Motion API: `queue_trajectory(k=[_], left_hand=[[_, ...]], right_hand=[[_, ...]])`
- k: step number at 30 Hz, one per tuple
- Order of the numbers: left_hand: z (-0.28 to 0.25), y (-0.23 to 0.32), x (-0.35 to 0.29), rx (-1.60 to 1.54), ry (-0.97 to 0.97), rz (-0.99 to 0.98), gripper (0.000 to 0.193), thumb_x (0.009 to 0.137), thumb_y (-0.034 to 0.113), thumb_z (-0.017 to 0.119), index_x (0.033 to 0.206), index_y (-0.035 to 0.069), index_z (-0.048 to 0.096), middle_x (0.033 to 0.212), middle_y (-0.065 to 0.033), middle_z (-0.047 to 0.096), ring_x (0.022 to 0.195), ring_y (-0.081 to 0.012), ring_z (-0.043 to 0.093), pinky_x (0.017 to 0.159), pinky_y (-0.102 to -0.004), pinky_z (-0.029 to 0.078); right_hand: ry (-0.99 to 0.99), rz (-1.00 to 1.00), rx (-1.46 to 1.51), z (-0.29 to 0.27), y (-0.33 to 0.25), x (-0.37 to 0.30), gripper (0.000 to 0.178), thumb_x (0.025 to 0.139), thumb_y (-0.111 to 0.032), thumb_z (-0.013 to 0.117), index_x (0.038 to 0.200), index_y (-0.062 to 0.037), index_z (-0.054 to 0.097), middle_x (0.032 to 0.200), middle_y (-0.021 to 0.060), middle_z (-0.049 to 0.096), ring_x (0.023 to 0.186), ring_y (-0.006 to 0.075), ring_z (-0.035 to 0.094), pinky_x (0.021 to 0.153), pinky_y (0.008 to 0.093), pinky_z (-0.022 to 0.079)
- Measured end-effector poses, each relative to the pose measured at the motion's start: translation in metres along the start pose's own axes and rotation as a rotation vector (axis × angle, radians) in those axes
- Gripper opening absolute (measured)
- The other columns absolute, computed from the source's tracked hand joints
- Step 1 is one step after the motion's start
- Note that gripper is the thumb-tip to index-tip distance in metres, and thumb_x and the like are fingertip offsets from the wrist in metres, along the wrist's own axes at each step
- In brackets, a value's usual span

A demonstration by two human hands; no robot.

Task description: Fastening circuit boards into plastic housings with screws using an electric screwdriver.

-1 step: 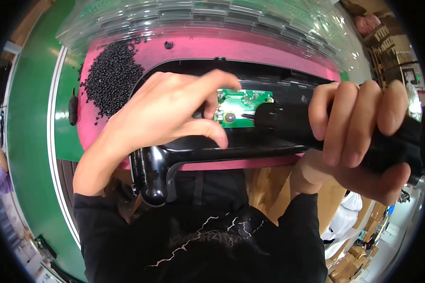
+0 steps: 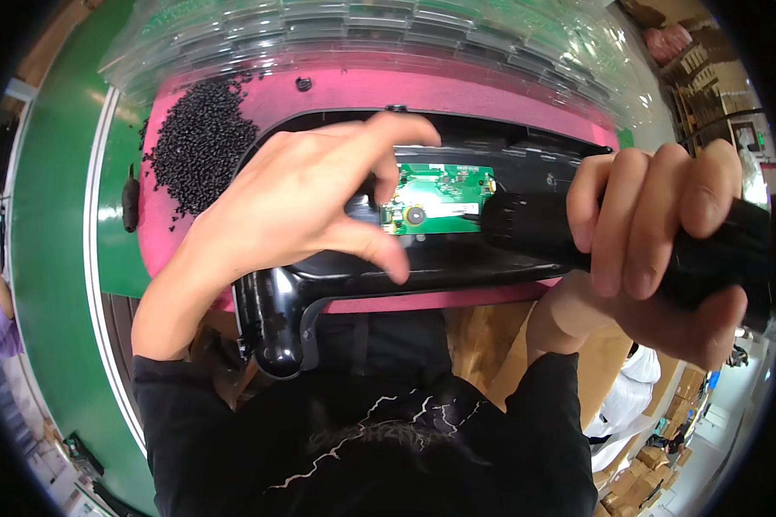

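A long, glossy black plastic housing (image 2: 362,274) lies across a pink mat, with a curved stub pointing toward me at its left end. Inside it is a green circuit board (image 2: 444,226) bearing a round black component. My left hand (image 2: 293,202) is over the board's left end, thumb and index finger spread apart, nothing visible between them; some fingers are hidden. My right hand (image 2: 642,224) wraps round a thick black electric screwdriver (image 2: 535,226). The tool lies nearly level, its thin bit pointing left over the board. Whether the bit touches a screw is unclear.
A heap of tiny black parts (image 2: 200,142) covers the left of the pink mat (image 2: 353,82). A small black ring-shaped piece (image 2: 303,84) lies behind the housing. Clear plastic trays (image 2: 388,30) are stacked at the back. A black-handled tool (image 2: 130,202) rests on the green surface.
The screwdriver has shifted slightly right, uncovering more of the board. My left thumb has dropped a little, and the housing sits slightly further left in view.
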State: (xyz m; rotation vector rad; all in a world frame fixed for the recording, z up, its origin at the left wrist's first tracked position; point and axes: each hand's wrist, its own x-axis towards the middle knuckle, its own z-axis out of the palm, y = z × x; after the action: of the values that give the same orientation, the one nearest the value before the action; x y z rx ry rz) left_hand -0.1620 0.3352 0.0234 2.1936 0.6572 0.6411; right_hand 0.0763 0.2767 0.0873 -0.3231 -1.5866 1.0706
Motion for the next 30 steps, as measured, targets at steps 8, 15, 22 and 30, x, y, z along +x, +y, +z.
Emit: queue_trajectory(k=[8, 15, 22, 30], left_hand=[[-0.003, -0.015, -0.002, -0.007, 0.290, 0.252, 0.030, 0.093, 0.027, 0.047, 0.104, 0.006, 0.029, 0.108, -0.0175, 0.047, 0.094, -0.0207, 0.041, 0.097, -0.0358, 0.032], [0.000, -0.014, 0.001, -0.072, 0.431, 0.201, 0.034, 0.080, -0.011, 0.044, 0.112, -0.001, 0.036, 0.104, -0.0148, 0.047, 0.093, -0.0210, 0.048, 0.089, -0.0309, 0.042], [-0.002, -0.005, 0.000, 0.064, 0.445, 0.101, 0.027, 0.081, -0.006, 0.052, 0.107, 0.001, 0.049, 0.099, -0.0074, 0.052, 0.088, -0.0177, 0.049, 0.081, -0.0297, 0.041], [-0.006, -0.007, 0.002, 0.193, 0.413, 0.161, 0.014, 0.080, -0.004, 0.054, 0.094, 0.001, 0.055, 0.090, -0.0067, 0.055, 0.083, -0.0183, 0.049, 0.075, -0.0277, 0.038]], right_hand=[[0.165, 0.137, -0.114, -0.019, 0.000, -0.014, 0.041, 0.082, -0.039, 0.063, 0.102, -0.0060, 0.048, 0.064, -0.0024, 0.052, 0.048, 0.0091, 0.047, 0.053, 0.0271, 0.039], [0.137, 0.219, -0.060, -0.025, 0.009, -0.013, 0.040, 0.080, -0.036, 0.068, 0.100, -0.0070, 0.048, 0.063, -0.0023, 0.053, 0.047, 0.0088, 0.047, 0.051, 0.0259, 0.039], [-0.100, 0.131, 0.082, -0.035, 0.024, -0.010, 0.042, 0.077, -0.038, 0.076, 0.096, -0.0104, 0.050, 0.062, -0.0072, 0.057, 0.045, 0.0055, 0.053, 0.049, 0.0196, 0.043], [-0.207, 0.133, 0.216, -0.043, 0.032, -0.010, 0.040, 0.080, -0.038, 0.076, 0.098, -0.0103, 0.052, 0.063, -0.0089, 0.057, 0.046, 0.0028, 0.053, 0.047, 0.0180, 0.040]])
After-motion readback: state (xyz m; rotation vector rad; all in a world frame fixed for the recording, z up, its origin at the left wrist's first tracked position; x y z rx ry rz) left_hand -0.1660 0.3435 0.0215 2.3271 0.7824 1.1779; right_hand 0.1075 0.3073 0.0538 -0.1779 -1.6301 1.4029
